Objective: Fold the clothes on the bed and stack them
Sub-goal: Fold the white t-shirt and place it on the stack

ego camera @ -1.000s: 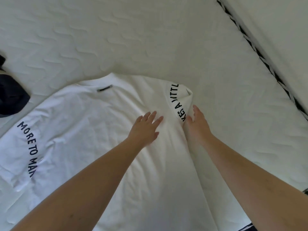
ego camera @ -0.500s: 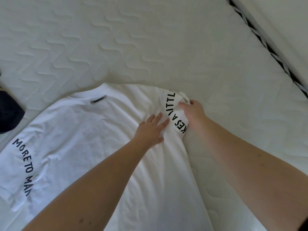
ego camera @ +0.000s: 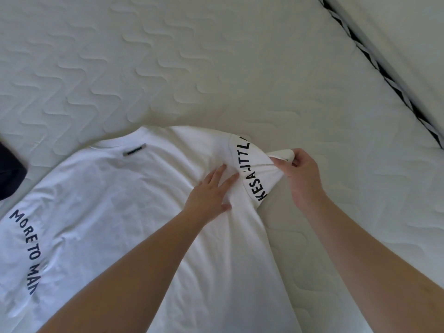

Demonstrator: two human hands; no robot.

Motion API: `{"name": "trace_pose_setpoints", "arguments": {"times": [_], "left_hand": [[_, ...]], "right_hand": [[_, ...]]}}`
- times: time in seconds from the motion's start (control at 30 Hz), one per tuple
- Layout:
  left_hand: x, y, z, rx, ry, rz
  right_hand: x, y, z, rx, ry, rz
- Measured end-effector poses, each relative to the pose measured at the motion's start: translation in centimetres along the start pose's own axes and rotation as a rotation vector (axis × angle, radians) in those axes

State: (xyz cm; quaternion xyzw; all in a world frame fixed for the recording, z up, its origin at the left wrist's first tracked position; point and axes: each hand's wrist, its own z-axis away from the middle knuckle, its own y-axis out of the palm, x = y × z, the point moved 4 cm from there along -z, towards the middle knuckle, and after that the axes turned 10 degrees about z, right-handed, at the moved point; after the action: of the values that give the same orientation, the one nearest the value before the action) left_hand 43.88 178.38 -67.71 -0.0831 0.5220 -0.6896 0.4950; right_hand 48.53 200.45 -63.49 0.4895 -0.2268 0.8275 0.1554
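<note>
Status: early in the task, first fold only just underway.

White T-shirt (ego camera: 115, 212) lay flat, back side up, on the bed (ego camera: 216, 68), collar tag away from the person. Body of the shirt was spread open, no fold line across it that I could see.

Left hand (ego camera: 211, 191): fingers straight, pressing flat on the shirt near the right shoulder seam. Grip apart, just pinning fabric.

Right hand (ego camera: 300, 174): grip clamped on the cuff end of the right sleeve (ego camera: 252, 169), thumb and fingers pinching it, sleeve lifted slightly off the bed. Sleeve sat between the two hands, its printed lettering facing up, just beside the left fingertips.

Left sleeve (ego camera: 21, 248) was well apart from both hands on the far left side, lying flat and unfolded.

A dark garment (ego camera: 9, 174) showed at the frame edge beyond the left hand; can't tell whether it was folded.

Judgement: nothing finished. Remaining looked like right sleeve in, left sleeve in, body folded, then stacking. No stack visible in frame. Risk: the pinned shoulder bunching if the sleeve got pulled rather than laid over.
</note>
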Motion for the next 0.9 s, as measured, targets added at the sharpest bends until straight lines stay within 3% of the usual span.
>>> {"name": "trace_pose_setpoints", "arguments": {"times": [0.17,0.27,0.37,0.47,0.6,0.73,0.9], "left_hand": [[0.3,-1.7,-1.0,-0.047,-0.048,0.134],[-0.5,-4.2,-2.1,-0.201,-0.049,0.235],[-2.1,-6.5,-3.4,-0.364,0.025,0.203],[-3.7,-7.3,-5.3,-0.311,0.091,0.143],[-3.0,-7.7,-7.7,-0.105,-0.055,0.074],[-1.5,-8.5,-8.0,-0.119,-0.137,-0.024],[-0.4,-9.1,-8.1,-0.209,-0.173,0.234]], "right_hand": [[-1.2,-1.2,1.4,0.039,0.095,-0.184],[-2.1,-1.0,1.6,0.130,0.170,-0.370],[-3.0,-0.6,1.2,0.138,0.282,-0.237],[-3.0,-0.4,0.7,0.198,0.385,-0.027],[-2.0,0.0,0.1,0.286,0.419,-0.039],[-0.5,-1.1,-1.1,0.144,0.372,-0.296],[-0.4,-3.4,-1.4,0.028,0.258,-0.653]]}}
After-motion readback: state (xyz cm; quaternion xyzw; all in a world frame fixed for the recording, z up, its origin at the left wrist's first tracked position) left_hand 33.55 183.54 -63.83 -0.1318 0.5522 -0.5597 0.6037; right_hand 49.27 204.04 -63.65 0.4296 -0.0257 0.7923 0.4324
